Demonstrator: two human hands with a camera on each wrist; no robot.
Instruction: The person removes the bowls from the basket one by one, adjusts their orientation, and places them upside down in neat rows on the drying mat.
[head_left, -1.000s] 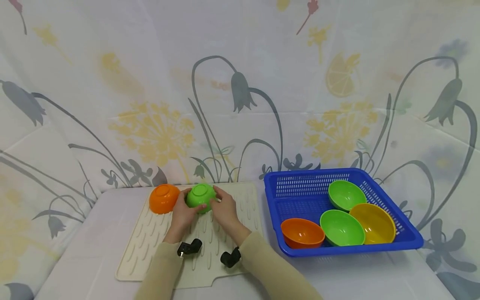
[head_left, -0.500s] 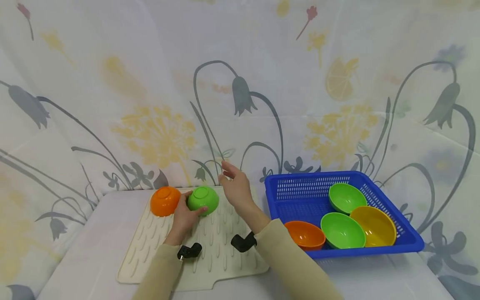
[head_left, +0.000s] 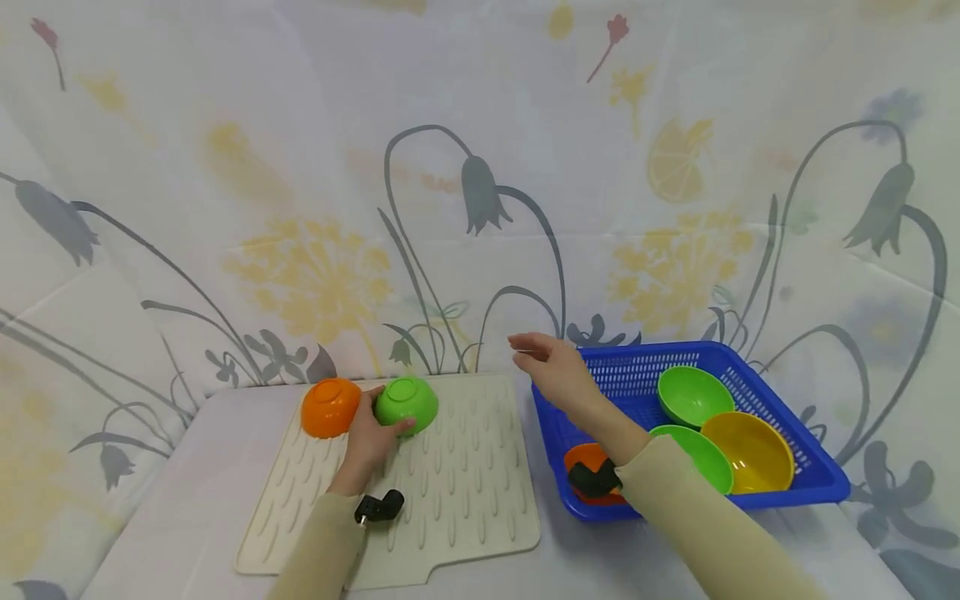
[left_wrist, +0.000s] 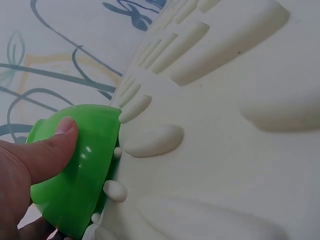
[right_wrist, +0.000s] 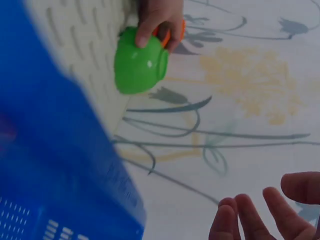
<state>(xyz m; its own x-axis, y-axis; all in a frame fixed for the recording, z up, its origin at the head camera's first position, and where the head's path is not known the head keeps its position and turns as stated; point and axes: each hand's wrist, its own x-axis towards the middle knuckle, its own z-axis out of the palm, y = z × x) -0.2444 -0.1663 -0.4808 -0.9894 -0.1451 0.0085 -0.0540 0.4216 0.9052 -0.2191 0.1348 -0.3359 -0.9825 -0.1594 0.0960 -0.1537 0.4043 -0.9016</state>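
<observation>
A green bowl [head_left: 412,407] lies upside down at the back of the cream ridged drying mat [head_left: 468,492]. My left hand [head_left: 371,443] grips it from the left, the thumb [left_wrist: 52,152] on its near side; the other fingers are mostly hidden. Left of that hand sits an upturned orange bowl [head_left: 327,410]. Over the left side of the blue basket [head_left: 802,493] hovers my right hand [head_left: 558,375], holding nothing, its fingers [right_wrist: 252,217] loosely extended.
Inside the basket are a yellow bowl [head_left: 753,454], two green bowls, one at the back [head_left: 693,393], and an orange bowl [head_left: 588,458] partly covered by the right wrist's black camera mount [head_left: 594,479]. A patterned cloth [head_left: 480,208] hangs behind the table.
My right hand has let go of the green bowl and moved right, from the mat to above the basket. My left hand has stayed on the bowl.
</observation>
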